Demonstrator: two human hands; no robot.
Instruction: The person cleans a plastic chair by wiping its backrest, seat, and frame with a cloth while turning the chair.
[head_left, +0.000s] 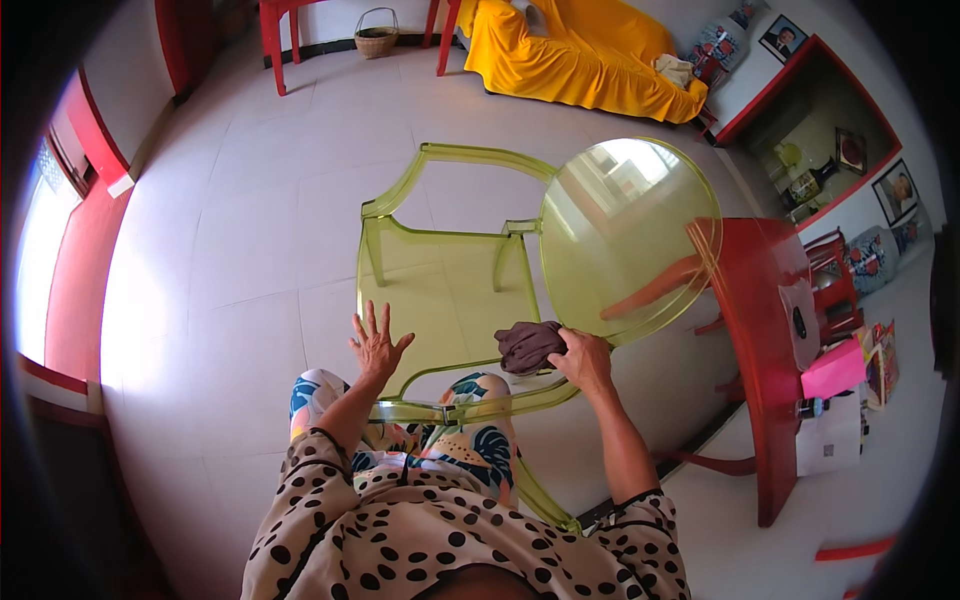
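Observation:
A transparent yellow-green plastic armchair (450, 307) with a round backrest (622, 240) stands on the tiled floor in front of me, its back to the right. My right hand (586, 360) grips a crumpled dark brown cloth (527, 347) near the lower edge of the backrest, where it meets the near armrest (517, 405). Spread fingers mark my left hand (379, 349), which holds nothing and is over the left part of the seat; whether it touches the seat I cannot tell. The near armrest passes over my knees.
A red wooden table (757, 337) with a pink box (834, 369), papers and a small bottle is close on the right. At the back are a sofa under a yellow cover (577, 64), a wicker basket (376, 41) and red table legs (277, 56). A bright doorway lies left.

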